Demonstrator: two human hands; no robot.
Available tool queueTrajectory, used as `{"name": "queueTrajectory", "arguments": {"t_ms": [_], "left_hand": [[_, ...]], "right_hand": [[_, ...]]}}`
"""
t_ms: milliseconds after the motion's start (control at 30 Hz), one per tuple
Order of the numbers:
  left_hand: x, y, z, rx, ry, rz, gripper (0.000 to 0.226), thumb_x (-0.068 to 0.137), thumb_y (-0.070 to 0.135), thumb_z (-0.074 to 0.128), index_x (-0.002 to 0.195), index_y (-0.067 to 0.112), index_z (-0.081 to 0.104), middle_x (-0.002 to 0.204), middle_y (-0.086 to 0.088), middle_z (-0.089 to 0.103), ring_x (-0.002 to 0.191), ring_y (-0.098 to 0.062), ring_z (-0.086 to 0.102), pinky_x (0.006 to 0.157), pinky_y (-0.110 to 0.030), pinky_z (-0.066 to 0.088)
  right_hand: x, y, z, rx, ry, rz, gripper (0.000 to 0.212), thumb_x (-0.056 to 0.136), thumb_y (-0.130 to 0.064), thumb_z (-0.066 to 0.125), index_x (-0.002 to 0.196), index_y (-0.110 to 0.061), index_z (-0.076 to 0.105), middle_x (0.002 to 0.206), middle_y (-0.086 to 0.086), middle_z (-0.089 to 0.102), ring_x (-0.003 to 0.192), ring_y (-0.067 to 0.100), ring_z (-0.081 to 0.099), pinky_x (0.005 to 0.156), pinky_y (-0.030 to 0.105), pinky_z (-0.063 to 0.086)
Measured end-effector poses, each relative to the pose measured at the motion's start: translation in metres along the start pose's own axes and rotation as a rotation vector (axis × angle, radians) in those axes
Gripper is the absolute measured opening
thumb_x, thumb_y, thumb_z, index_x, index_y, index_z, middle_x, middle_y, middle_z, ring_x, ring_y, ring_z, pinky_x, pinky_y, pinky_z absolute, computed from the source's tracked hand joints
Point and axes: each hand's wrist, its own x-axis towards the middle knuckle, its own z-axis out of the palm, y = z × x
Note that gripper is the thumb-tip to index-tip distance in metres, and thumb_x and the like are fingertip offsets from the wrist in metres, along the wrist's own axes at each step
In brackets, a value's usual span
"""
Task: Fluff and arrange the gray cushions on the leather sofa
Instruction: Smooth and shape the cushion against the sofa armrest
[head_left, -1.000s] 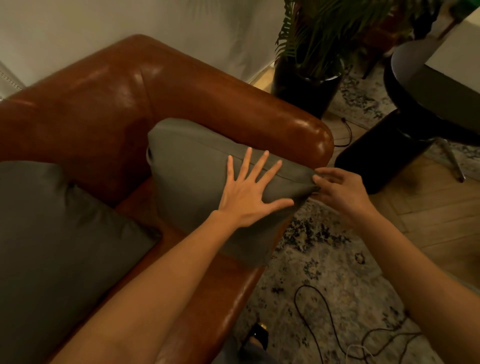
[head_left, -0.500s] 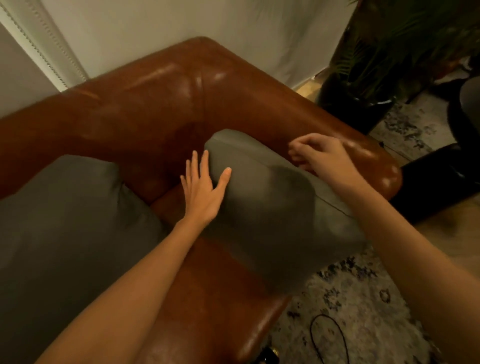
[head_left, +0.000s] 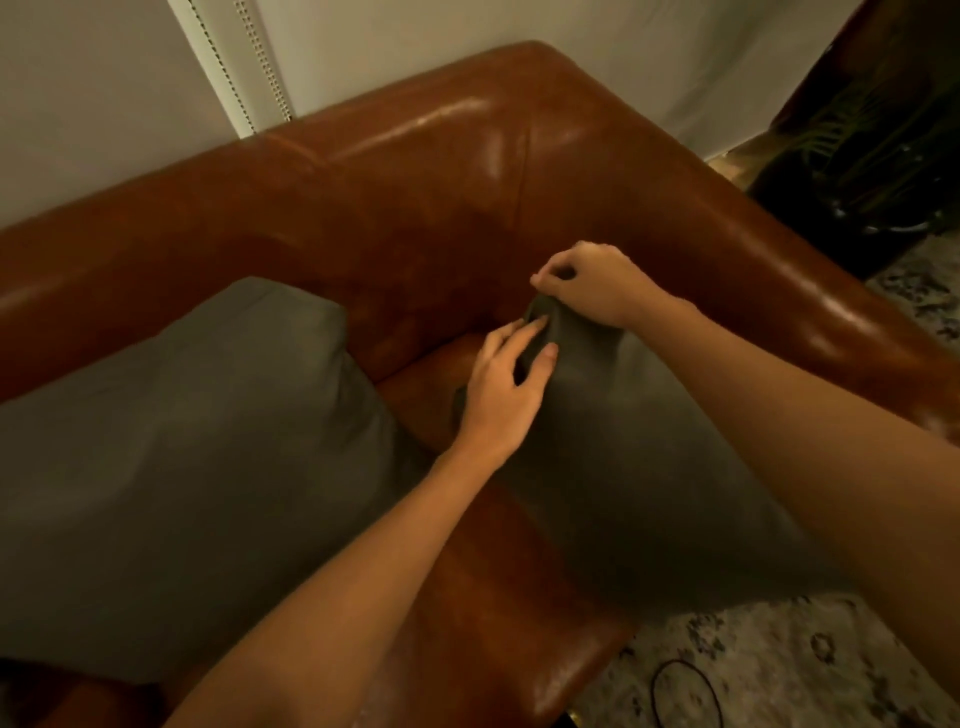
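Pinching the top corner of the right gray cushion (head_left: 613, 441): right hand (head_left: 587, 283), fingers curled and thumb against them, clamped on the fabric peak. Left hand (head_left: 506, 387) sits just below that corner, thumb on the front face, fingers curled loosely round the cushion's left edge. Cushion is soft matte woven fabric, pulled to a point at the top, standing in the corner of the leather sofa (head_left: 415, 197) against the arm. Sofa is glossy brown leather, rounded back and arm, seam at the corner. 2nd gray cushion (head_left: 197, 457), same fabric, plump and square, leans on the backrest to the left, apart from the hands. Patterned rug (head_left: 779, 654) with a black cable (head_left: 685, 691) bottom right; dark planter (head_left: 857, 171) top right. Right forearm blocks part of the sofa arm.
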Motion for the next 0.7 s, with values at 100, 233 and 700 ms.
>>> {"name": "queueTrajectory", "arguments": {"t_ms": [100,233,700], "left_hand": [[0.005,0.006,-0.002,-0.058,0.066,-0.019,0.034,0.101,0.035,0.045,0.133,0.027,0.049,0.133,0.007,0.043,0.122,-0.01,0.046,0.104,-0.033,0.041],[0.017,0.021,0.009,-0.014,0.058,-0.075,0.041,0.103,0.036,0.04,0.141,0.019,0.041,0.145,0.0,0.035,0.131,-0.015,0.039,0.1,-0.024,0.034],[0.02,0.035,0.017,0.163,0.113,-0.05,0.031,0.103,0.025,0.043,0.118,0.012,0.066,0.087,-0.004,0.069,0.076,-0.017,0.064,0.075,-0.034,0.051]], "right_hand": [[-0.01,0.006,0.002,0.025,0.108,0.022,0.029,0.098,-0.042,0.052,0.109,-0.02,0.067,0.112,0.002,0.049,0.111,0.023,0.049,0.096,0.038,0.041],[-0.024,0.007,-0.007,0.086,0.122,0.006,0.018,0.097,-0.034,0.056,0.105,-0.02,0.065,0.098,-0.007,0.046,0.101,0.012,0.044,0.081,0.022,0.035],[-0.038,0.014,-0.032,-0.172,0.028,0.104,0.035,0.087,-0.039,0.069,0.098,-0.006,0.07,0.091,0.005,0.065,0.081,0.016,0.057,0.059,0.023,0.041]]}}
